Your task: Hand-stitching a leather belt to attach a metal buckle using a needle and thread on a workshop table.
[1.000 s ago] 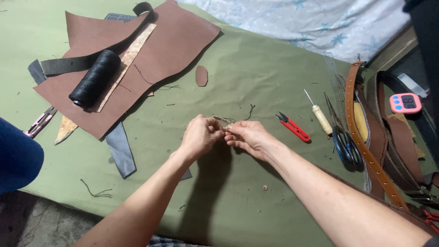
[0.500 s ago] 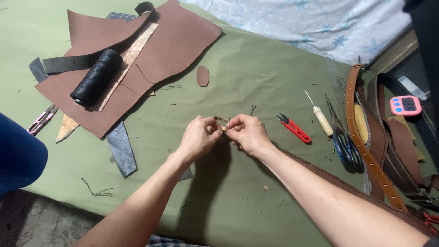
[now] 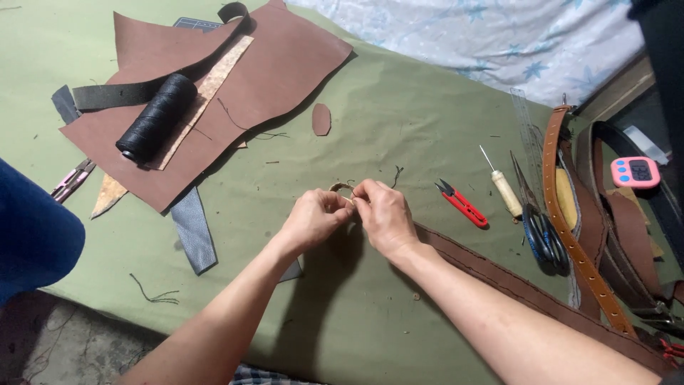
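My left hand (image 3: 311,219) and my right hand (image 3: 385,216) meet over the green table (image 3: 399,107), fingertips pinched together on a small tan leather piece (image 3: 340,188) that curls up between them. A thin thread seems to run between the fingers; too fine to be sure. A long brown leather strap (image 3: 491,274) runs from under my right wrist toward the lower right.
A large brown leather sheet (image 3: 278,64) with a black thread spool (image 3: 157,117) lies at the upper left. Red thread snips (image 3: 462,204), a wooden-handled awl (image 3: 503,187), scissors (image 3: 541,228), a punched belt (image 3: 570,235) and a pink timer (image 3: 634,172) sit to the right. A grey strip (image 3: 192,232) lies left.
Both hands have drawn closer together, the right hand shifting slightly left toward the left hand. The small piece stays pinched between them.
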